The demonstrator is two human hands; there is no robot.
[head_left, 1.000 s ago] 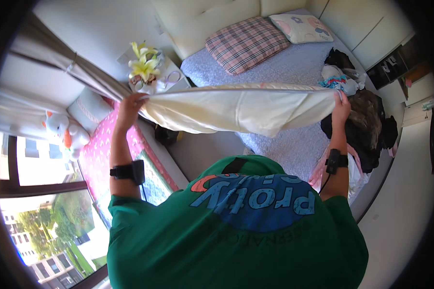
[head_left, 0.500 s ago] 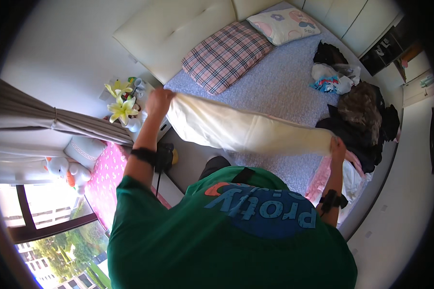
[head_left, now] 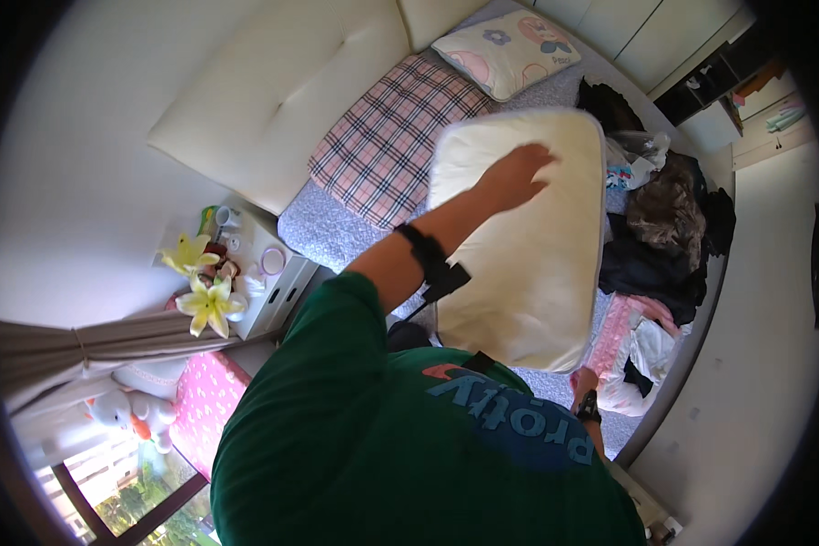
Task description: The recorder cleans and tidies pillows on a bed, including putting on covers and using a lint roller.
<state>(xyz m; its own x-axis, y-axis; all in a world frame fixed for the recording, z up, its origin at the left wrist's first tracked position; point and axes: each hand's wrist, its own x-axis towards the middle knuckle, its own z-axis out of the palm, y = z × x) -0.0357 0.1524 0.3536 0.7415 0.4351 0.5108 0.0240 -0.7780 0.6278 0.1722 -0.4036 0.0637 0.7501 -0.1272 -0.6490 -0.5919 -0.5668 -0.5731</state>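
A cream padded mat point(head_left: 519, 264) with a pale edging lies spread out on the bed, its far left part overlapping the plaid pillow. Over its upper half reaches my left hand point(head_left: 517, 176), fingers stretched out and slightly blurred, holding nothing. Whether that palm touches the mat I cannot tell. At the mat's near right corner is my right hand point(head_left: 585, 380), closed on the edge there; its fingers are small and partly hidden. Dark straps with small devices sit on both forearms.
Beside the mat lie a pink plaid pillow point(head_left: 400, 136) and a white patterned pillow point(head_left: 508, 55). Dark clothes point(head_left: 660, 246), a plastic bag point(head_left: 642, 159) and a pink-and-white bundle point(head_left: 632, 350) line the bed's right side. A white nightstand point(head_left: 278, 282) with yellow lilies point(head_left: 207, 305) stands left.
The mat, held up stretched between both hands before, now lies flat on the bed. My left hand has let go and moved right over it; my right hand has come nearer to me.
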